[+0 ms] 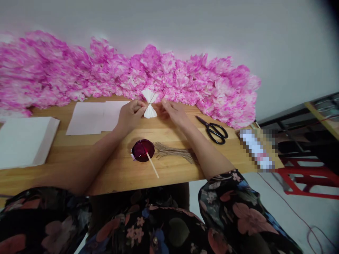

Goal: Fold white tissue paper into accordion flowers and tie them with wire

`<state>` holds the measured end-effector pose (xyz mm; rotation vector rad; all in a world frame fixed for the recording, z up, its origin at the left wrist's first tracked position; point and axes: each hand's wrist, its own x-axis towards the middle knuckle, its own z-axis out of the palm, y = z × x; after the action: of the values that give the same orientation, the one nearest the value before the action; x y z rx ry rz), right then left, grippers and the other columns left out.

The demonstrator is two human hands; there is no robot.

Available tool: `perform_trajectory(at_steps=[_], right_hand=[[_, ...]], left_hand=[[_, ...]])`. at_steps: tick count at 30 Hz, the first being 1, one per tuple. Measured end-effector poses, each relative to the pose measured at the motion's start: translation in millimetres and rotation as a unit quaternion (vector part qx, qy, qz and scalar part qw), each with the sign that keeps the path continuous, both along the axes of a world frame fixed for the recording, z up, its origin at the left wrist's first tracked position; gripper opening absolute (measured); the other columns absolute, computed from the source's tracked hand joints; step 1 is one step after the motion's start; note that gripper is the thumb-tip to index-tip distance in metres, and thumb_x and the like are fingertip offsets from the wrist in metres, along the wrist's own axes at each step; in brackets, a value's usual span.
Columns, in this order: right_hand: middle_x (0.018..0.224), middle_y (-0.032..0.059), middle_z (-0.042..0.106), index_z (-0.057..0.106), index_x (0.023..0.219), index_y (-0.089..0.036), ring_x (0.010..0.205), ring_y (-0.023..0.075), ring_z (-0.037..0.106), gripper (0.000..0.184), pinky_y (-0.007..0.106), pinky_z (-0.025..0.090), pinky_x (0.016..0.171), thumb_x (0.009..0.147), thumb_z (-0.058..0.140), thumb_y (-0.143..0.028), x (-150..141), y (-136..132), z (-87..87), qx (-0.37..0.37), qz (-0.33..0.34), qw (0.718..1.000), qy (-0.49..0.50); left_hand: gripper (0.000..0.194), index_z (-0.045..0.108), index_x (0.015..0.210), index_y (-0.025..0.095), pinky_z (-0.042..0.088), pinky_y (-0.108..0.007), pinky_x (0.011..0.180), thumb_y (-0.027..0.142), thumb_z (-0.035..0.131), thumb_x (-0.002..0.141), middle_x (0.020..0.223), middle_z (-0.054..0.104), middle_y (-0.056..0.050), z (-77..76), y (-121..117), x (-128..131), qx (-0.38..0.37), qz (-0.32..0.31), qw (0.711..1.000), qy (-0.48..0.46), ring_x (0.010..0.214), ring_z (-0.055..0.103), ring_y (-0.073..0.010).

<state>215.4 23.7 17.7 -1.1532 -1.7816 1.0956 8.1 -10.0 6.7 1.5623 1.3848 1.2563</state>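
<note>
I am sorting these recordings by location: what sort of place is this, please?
Probably a craft workspace, judging by the massed pink flowers, the black scissors and the dish of dark red liquid.

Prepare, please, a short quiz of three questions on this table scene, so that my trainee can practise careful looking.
1. Choose: what is between the left hand and the right hand? (a) a stool; (b) a white paper bow; (c) a cable.
2. True or false: the scissors lie to the right of the bowl.
3. Where are the two ends of the stick?

Key: 1: b. 2: True. 3: One is inside the bowl, the other outside, toward the person.
</note>
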Motion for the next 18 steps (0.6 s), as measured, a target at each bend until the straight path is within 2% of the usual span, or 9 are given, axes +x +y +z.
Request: perform_trajectory(at_steps=[3,7,12,18], right_hand=[[0.066,-0.0009,0.058,0.058,0.072,-0.022,0.064,0.014,0.054,0.056,0.029,0.043,0.063,0.089,0.061,-0.076,-10.1,-9.5,-1.6,-0.069,0.055,0.996,0.033],[0.064,-0.0033,0.055,0.057,0.071,-0.021,0.062,0.0119,0.047,0.053,0.028,0.035,0.062,0.083,0.073,-0.07,-16.0,-15.4,0.3,-0.057,0.05,0.997,0.027],[0.065,-0.0027,0.056,0.058,0.069,-0.02,0.064,0.0121,0.046,0.046,0.028,0.032,0.063,0.086,0.073,-0.061,-15.8,-16.8,2.9,-0.037,0.045,0.998,-0.008],[0.064,-0.0047,0.048,0.059,0.069,-0.02,0.062,0.0115,0.041,0.038,0.028,0.031,0.064,0.09,0.068,-0.049,-15.8,-16.8,-0.6,-0.054,0.097,0.994,0.003]], left_hand=[[0.014,0.062,0.083,0.021,0.045,-0.025,0.062,0.034,0.065,0.083,0.069,0.068,0.001,2.6,-3.5,3.4,-0.002,-0.022,1.0,0.007,0.063,0.059,-0.0139],[0.02,0.065,0.08,0.019,0.045,-0.026,0.066,0.038,0.062,0.087,0.072,0.069,-0.001,6.7,-5.8,3.1,0.001,-0.043,0.998,0.044,0.068,0.06,-0.0142],[0.019,0.066,0.08,0.018,0.044,-0.025,0.064,0.036,0.066,0.084,0.073,0.069,0.0,8.4,-2.6,2.3,-0.003,-0.024,0.998,0.051,0.068,0.058,-0.0143],[0.019,0.064,0.074,0.017,0.042,-0.024,0.059,0.034,0.069,0.082,0.067,0.066,0.001,5.0,0.3,1.9,-0.031,-0.042,0.999,-0.005,0.063,0.056,-0.013]])
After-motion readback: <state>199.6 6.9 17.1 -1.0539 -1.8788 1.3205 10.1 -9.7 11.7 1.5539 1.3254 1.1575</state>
